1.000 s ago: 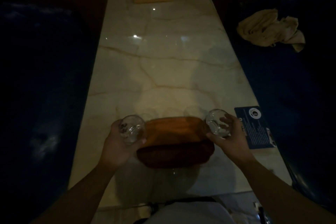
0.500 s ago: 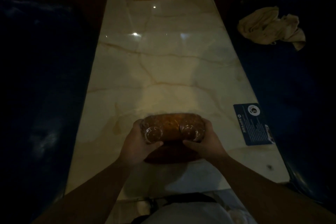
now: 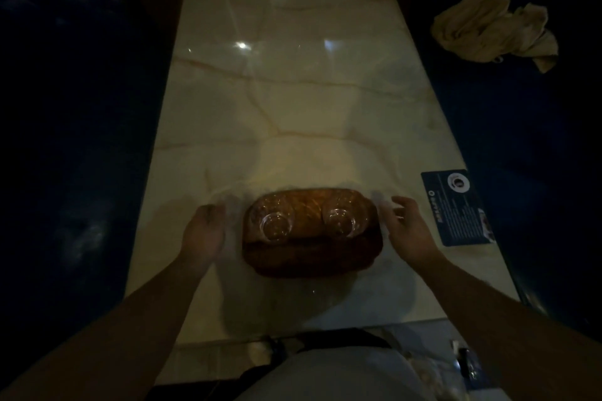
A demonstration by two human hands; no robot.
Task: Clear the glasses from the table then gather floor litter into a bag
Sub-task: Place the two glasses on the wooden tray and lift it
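Two glasses (both on tray), one tray, one card, one cloth

glasses side by side in tray | card right

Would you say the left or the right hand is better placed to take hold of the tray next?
Neither clearly: both open hands flank the tray. The left hand is beside its left edge, the right hand beside its right, so a two-handed lift suits the glasses.
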